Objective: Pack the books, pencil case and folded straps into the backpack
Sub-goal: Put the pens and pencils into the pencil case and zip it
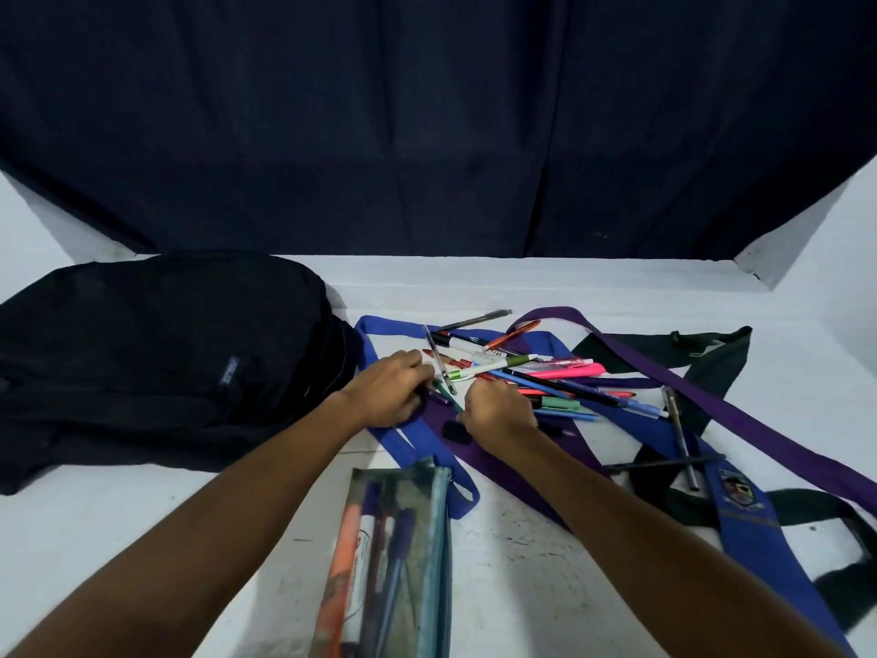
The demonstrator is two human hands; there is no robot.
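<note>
Black backpack (pixel 156 363) lies flat at the left of the white table (pixel 522 562), looks zipped or at least not gaping, w/ nothing packed that can be seen. Person is at the gathering step: both hands work at the near-left edge of the loose pens (pixel 536 372) scattered mid-table. Left hand (pixel 387 389) has fingers curled down onto a green pen (pixel 446 396) and what looks like a small purple one; right hand (pixel 493 408) is curled too, pinching the near end of that green pen, though exact finger contact is hard to tell. Pencil case (pixel 403 562), see-through w/ teal zip edge, lies close to the person btwn the forearms, already holding a few markers and pens. Straps aren't folded yet: blue strap (pixel 740 510), purple strap (pixel 664 372) and dark green strap (pixel 712 368) sprawl across the table, tangled under and over the pens. No books in view. Next move prob. calls for lifting the picked pens back to the case mouth, w/o dragging the straps along. In the way: pens lying on the straps, a silver pen (pixel 681 434) off to the right, a small black bit (pixel 456 430) by the right hand. Dark curtain (pixel 427 135) hangs behind.
</note>
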